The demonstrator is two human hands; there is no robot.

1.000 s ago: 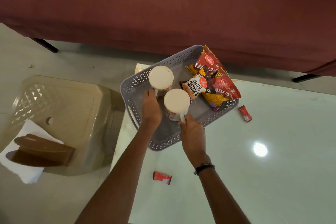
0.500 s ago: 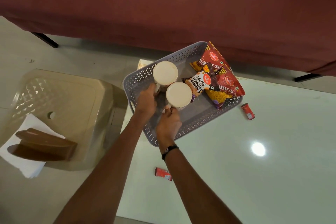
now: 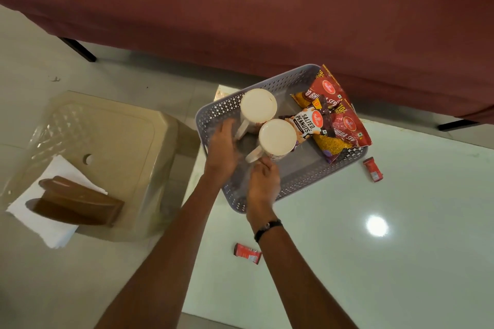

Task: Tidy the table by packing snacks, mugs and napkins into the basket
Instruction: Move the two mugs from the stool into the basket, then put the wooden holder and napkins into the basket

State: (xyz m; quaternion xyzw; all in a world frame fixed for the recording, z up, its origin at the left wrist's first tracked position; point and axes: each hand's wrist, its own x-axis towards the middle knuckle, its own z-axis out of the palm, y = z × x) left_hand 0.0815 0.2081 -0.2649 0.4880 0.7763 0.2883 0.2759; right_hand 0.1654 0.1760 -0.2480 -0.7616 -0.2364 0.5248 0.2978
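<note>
A grey perforated basket (image 3: pixel 280 83) sits at the far left corner of the table. Two cream mugs stand inside it, one farther (image 3: pixel 258 104) and one nearer (image 3: pixel 277 136), their handles pointing toward me. Beside them lie a salted peanuts packet (image 3: pixel 304 123) and red snack packets (image 3: pixel 347 125). My left hand (image 3: pixel 222 145) hovers with fingers spread just off the far mug's handle. My right hand (image 3: pixel 263 180) has curled fingers touching the near mug's handle tip; I cannot make out a grip. White napkins (image 3: pixel 57 227) lie under a brown holder (image 3: pixel 77 201) on the stool at left.
Two small red sachets lie on the glossy white table (image 3: pixel 387 275), one right of the basket (image 3: pixel 373 169) and one near my right forearm (image 3: pixel 247 253). A beige plastic stool (image 3: pixel 112 147) stands left of the table. A maroon sofa (image 3: pixel 240 8) runs along the back.
Both mugs were lowered into the basket and now stand there. My left hand has let go of the far mug's handle and spread; my right hand slid left and back.
</note>
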